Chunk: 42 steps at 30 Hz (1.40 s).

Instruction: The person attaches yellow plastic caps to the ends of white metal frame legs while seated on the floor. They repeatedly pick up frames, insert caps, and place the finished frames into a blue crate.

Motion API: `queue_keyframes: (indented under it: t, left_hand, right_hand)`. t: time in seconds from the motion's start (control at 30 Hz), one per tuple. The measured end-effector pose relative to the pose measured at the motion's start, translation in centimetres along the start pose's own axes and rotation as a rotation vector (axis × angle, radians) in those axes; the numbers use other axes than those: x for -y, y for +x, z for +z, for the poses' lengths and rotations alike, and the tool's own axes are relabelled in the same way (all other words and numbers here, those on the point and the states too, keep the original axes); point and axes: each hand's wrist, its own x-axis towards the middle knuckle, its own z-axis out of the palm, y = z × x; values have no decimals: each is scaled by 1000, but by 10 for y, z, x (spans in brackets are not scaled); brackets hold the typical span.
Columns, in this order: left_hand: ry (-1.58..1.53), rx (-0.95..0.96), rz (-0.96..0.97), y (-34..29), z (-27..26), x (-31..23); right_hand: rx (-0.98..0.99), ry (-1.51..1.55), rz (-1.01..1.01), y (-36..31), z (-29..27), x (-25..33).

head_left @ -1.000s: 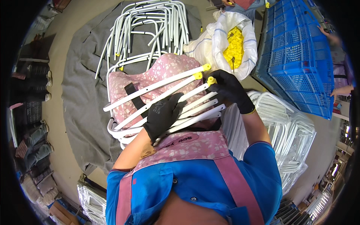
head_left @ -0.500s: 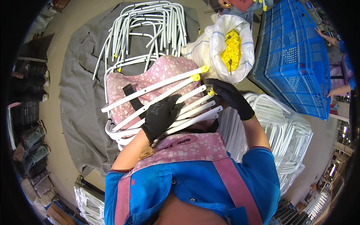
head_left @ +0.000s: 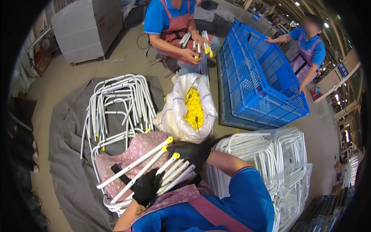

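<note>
Several bent white metal tubes [head_left: 136,165] lie across my lap on a pink floral apron [head_left: 112,155]. My left hand [head_left: 146,187], in a black glove, is closed around part of the bundle. Yellow plastic end caps [head_left: 176,155] sit on three tube ends; the other visible ends near them look bare. Beside those ends is my right hand [head_left: 191,152], also black-gloved. Its fingers are dark and blurred, so whether it holds anything cannot be made out. Just beyond stands a white woven sack [head_left: 176,106] full of yellow caps [head_left: 195,108].
A pile of white bent tubes [head_left: 116,94] lies on grey cloth [head_left: 67,154]. Plastic-wrapped tube frames [head_left: 270,162] are stacked at right. Past them stands a blue crate [head_left: 247,85] touched by a co-worker [head_left: 309,46]. Another co-worker [head_left: 170,27] sits ahead holding capped tubes.
The view has tilted up, bringing both co-workers further into sight. A yellow cap now sits on the third tube's end, which was bare. My right hand has shifted back from the tube ends.
</note>
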Motion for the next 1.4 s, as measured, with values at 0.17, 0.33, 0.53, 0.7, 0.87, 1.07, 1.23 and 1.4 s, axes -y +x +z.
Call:
queue_keyframes:
  t: [0.17,0.33,0.53,0.7,0.87,1.07,1.23,1.4]
  left_hand:
    - [68,48,33,-6,0,12]
    - [180,-127,236,-8,13,35]
    - [224,-151,289,-14,20,54]
    - [241,-126,301,-11,16,52]
    - [230,-75,294,-3,10,43]
    - [93,-20,98,-7,4,27]
    - [56,-39,-8,7,2,15]
    - [15,3,-82,12,-1,7]
  right_hand:
    - [172,436,399,14,-12,28]
    - [364,883,677,44,-9,60]
    - [547,846,368,61,0,46]
    - [317,591,-247,69,25,23]
    - [309,444,-13,59,33,9]
    - [304,708,129,42,28,18]
    - [149,1027,732,3,-7,12]
    - [-255,502,813,-53,-87,-35]
